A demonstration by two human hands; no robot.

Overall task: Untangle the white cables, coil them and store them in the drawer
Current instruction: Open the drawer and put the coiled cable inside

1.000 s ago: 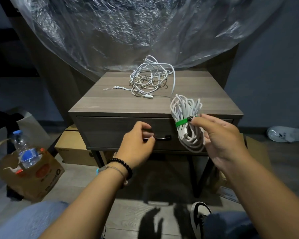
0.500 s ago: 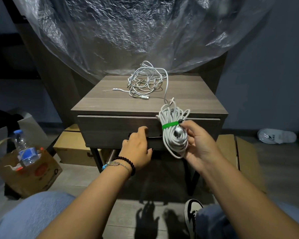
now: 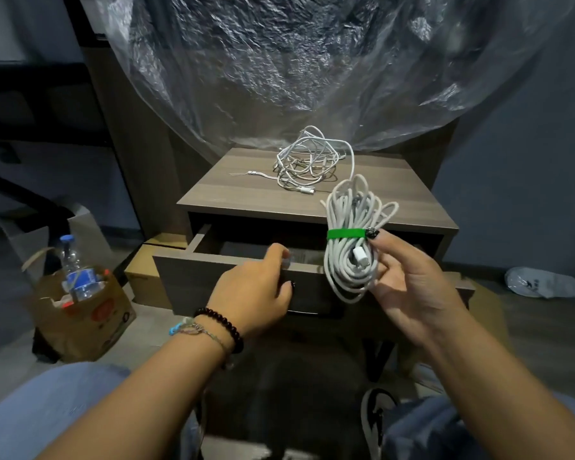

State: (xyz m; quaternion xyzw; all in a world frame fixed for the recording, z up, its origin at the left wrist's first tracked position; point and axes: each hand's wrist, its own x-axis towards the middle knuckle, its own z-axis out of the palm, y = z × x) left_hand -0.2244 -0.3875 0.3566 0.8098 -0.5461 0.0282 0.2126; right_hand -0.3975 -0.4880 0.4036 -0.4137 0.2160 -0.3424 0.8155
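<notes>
My right hand [image 3: 409, 280] holds a coiled white cable [image 3: 352, 240] bound with a green tie, up in front of the drawer's right half. My left hand [image 3: 256, 290] grips the front panel of the drawer [image 3: 193, 277], fingers curled over its top edge and down to the black handle. The drawer stands partly pulled out of the small wooden nightstand [image 3: 246, 194]; its inside is dark. A tangled heap of white cables [image 3: 309, 161] lies on the nightstand top toward the back.
Crinkled clear plastic sheeting [image 3: 296, 61] hangs behind the nightstand. A paper bag holding a water bottle [image 3: 77, 280] stands on the floor at left, cardboard boxes sit under the nightstand, and a white slipper [image 3: 541, 282] lies at right. My knees and a sneaker [image 3: 375, 416] are below.
The drawer has slid out from closed to partly open under my left hand. My right hand kept the coiled cable and stays in front of the drawer's right side.
</notes>
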